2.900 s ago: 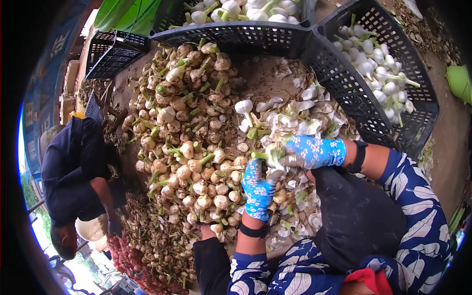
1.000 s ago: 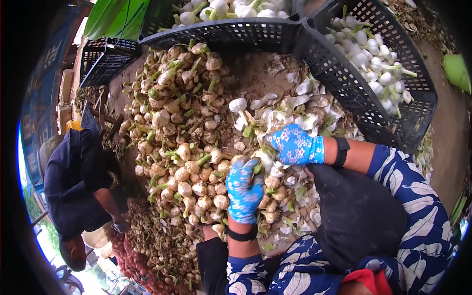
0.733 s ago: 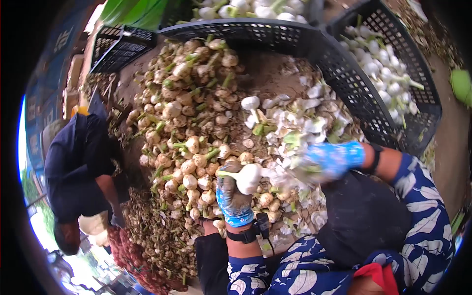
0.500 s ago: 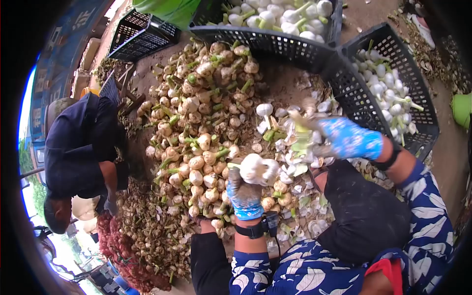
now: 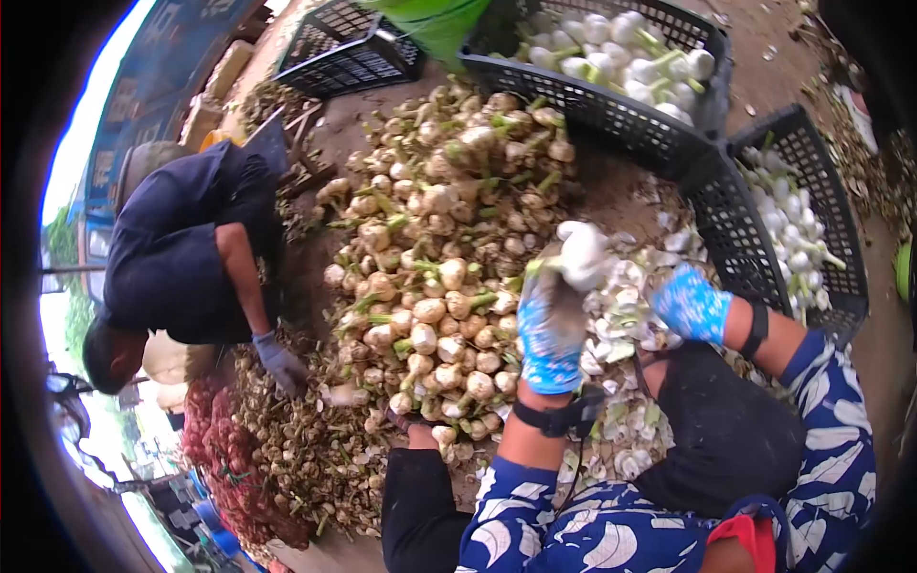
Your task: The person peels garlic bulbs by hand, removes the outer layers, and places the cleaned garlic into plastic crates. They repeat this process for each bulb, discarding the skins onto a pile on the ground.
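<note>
My left hand (image 5: 551,329), in a blue patterned glove with a dirty grey palm, is closed around the stem of a peeled white garlic bulb (image 5: 585,256). The bulb is blurred and may hide another beside it. Below it lie loose garlic skins (image 5: 621,325). My right hand (image 5: 690,304), gloved the same way, is low over the skins near my right knee; its fingers are hidden from view. To the left of my left hand spreads a big heap of unpeeled garlic (image 5: 439,286) with cut green stems.
Black plastic crates (image 5: 611,119) holding white garlic bulbs stand at the top, with another crate (image 5: 764,239) at right. A co-worker (image 5: 191,248) bends over at left, one gloved hand on the small garlic pile (image 5: 287,449). Nearby are a red mesh sack (image 5: 224,449) and an empty-looking crate (image 5: 349,57).
My left hand has moved up and right with the garlic bulb. My right hand has drawn back down toward my knee. The co-worker's arm has reached further to the right; the view has shifted.
</note>
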`<state>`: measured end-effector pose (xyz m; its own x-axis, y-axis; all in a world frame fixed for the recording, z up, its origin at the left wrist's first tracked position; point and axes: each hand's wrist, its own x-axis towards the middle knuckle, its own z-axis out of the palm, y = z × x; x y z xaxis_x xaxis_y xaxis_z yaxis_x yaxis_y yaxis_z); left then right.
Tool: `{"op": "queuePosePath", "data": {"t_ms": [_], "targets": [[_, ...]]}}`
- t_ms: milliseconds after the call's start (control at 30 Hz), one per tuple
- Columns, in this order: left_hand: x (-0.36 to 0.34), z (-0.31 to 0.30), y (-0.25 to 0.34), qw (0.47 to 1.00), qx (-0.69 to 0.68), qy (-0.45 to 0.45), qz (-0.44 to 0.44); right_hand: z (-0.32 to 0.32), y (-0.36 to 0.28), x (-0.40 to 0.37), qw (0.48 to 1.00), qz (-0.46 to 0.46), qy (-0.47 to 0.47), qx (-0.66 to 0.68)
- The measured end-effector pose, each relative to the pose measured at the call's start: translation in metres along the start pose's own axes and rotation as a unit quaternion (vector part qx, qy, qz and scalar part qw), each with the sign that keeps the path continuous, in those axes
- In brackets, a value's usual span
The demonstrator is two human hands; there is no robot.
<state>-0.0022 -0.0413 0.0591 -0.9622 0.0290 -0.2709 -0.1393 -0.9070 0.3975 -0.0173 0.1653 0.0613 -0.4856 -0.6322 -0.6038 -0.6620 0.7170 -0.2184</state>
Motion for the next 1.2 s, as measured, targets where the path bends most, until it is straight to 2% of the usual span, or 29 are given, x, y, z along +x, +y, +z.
{"op": "queuePosePath", "data": {"t_ms": [33, 67, 100, 133, 167, 200, 233, 267, 333, 400, 433, 467, 500, 533, 567, 600, 633, 667, 733, 800, 833, 867, 967, 1000, 1033, 1067, 1100, 1133, 1200], "targets": [[0.013, 0.027, 0.012, 0.997, 0.061, -0.032, 0.043, 0.009, -0.002, 0.004, 0.998, -0.03, 0.034, 0.037], [0.021, 0.056, 0.032, 0.988, 0.081, -0.116, 0.066, 0.017, -0.005, 0.006, 0.993, -0.06, 0.064, 0.078], [0.022, 0.069, 0.045, 0.96, 0.221, -0.091, 0.147, 0.034, -0.007, 0.012, 0.974, -0.091, 0.12, 0.171], [0.025, 0.075, 0.055, 0.905, 0.356, -0.068, 0.221, 0.038, -0.013, 0.015, 0.972, -0.094, 0.121, 0.175], [0.034, 0.051, 0.061, 0.815, 0.497, 0.014, 0.298, 0.04, -0.018, 0.019, 0.964, -0.09, 0.136, 0.21], [0.047, 0.016, 0.066, 0.692, 0.615, 0.094, 0.367, 0.036, -0.019, 0.026, 0.954, -0.085, 0.153, 0.244], [0.057, -0.021, 0.076, 0.521, 0.793, 0.156, 0.275, 0.032, -0.021, 0.032, 0.967, -0.086, 0.132, 0.2], [0.061, -0.057, 0.086, 0.313, 0.913, 0.21, 0.158, 0.035, -0.025, 0.037, 0.966, -0.088, 0.13, 0.205], [0.075, -0.123, 0.099, 0.244, 0.956, 0.141, -0.077, 0.037, -0.027, 0.044, 0.971, -0.109, 0.132, 0.165], [0.079, -0.135, 0.103, 0.213, 0.968, 0.113, -0.064, 0.035, -0.026, 0.047, 0.962, -0.107, 0.155, 0.198], [0.088, -0.132, 0.108, 0.254, 0.953, 0.125, -0.11, 0.036, -0.023, 0.048, 0.952, -0.108, 0.162, 0.238], [0.09, -0.137, 0.112, 0.279, 0.947, 0.124, -0.094, 0.039, -0.025, 0.049, 0.938, -0.11, 0.17, 0.281], [0.088, -0.142, 0.117, 0.386, 0.918, 0.092, -0.011, 0.047, -0.024, 0.053, 0.913, -0.118, 0.201, 0.335], [0.082, -0.15, 0.119, 0.486, 0.869, 0.057, 0.07, 0.045, -0.021, 0.056, 0.896, -0.116, 0.177, 0.39], [0.076, -0.163, 0.111, 0.708, 0.691, 0.025, 0.14, 0.044, -0.019, 0.059, 0.821, -0.13, 0.189, 0.523], [0.055, -0.133, 0.107, 0.756, 0.645, 0.04, 0.107, 0.043, -0.019, 0.061, 0.725, -0.14, 0.194, 0.646], [0.028, -0.089, 0.096, 0.845, 0.528, 0.065, 0.06, 0.03, -0.02, 0.061, 0.701, -0.099, 0.159, 0.688], [0.01, -0.076, 0.084, 0.88, 0.471, 0.054, 0.007, 0.013, -0.021, 0.061, 0.675, -0.056, 0.127, 0.725], [-0.016, -0.064, 0.041, 0.933, 0.36, -0.01, 0.021, -0.002, -0.026, 0.064, 0.748, -0.075, 0.222, 0.621], [-0.034, -0.053, 0.012, 0.916, 0.398, -0.036, -0.021, -0.012, -0.027, 0.062, 0.767, -0.038, 0.114, 0.63], [-0.041, -0.041, 0.005, 0.928, 0.374, 0.002, -0.005, -0.014, -0.027, 0.06, 0.774, -0.033, 0.115, 0.622], [-0.042, -0.029, 0.001, 0.936, 0.35, 0.033, 0.001, -0.012, -0.029, 0.055, 0.733, -0.068, 0.152, 0.66], [-0.033, -0.032, -0.004, 0.789, 0.608, 0.039, 0.081, -0.004, -0.027, 0.056, 0.729, -0.043, 0.173, 0.66], [-0.029, -0.032, -0.003, 0.788, 0.61, 0.036, 0.078, -0.008, -0.022, 0.057, 0.744, -0.006, 0.087, 0.662], [-0.027, -0.03, -0.002, 0.684, 0.717, -0.029, 0.13, -0.008, -0.018, 0.056, 0.751, 0.032, -0.002, 0.66], [-0.026, -0.026, -0.001, 0.561, 0.803, -0.094, 0.178, 0.012, -0.016, 0.057, 0.825, -0.132, 0.251, 0.49], [-0.024, -0.022, -0.002, 0.514, 0.82, -0.127, 0.216, 0.018, -0.014, 0.06, 0.833, -0.134, 0.257, 0.471], [-0.023, -0.021, -0.004, 0.515, 0.82, -0.132, 0.214, 0.024, -0.011, 0.063, 0.842, -0.136, 0.263, 0.451], [-0.025, -0.021, -0.006, 0.47, 0.845, -0.136, 0.218, 0.022, -0.007, 0.058, 0.843, -0.122, 0.243, 0.464]]}}
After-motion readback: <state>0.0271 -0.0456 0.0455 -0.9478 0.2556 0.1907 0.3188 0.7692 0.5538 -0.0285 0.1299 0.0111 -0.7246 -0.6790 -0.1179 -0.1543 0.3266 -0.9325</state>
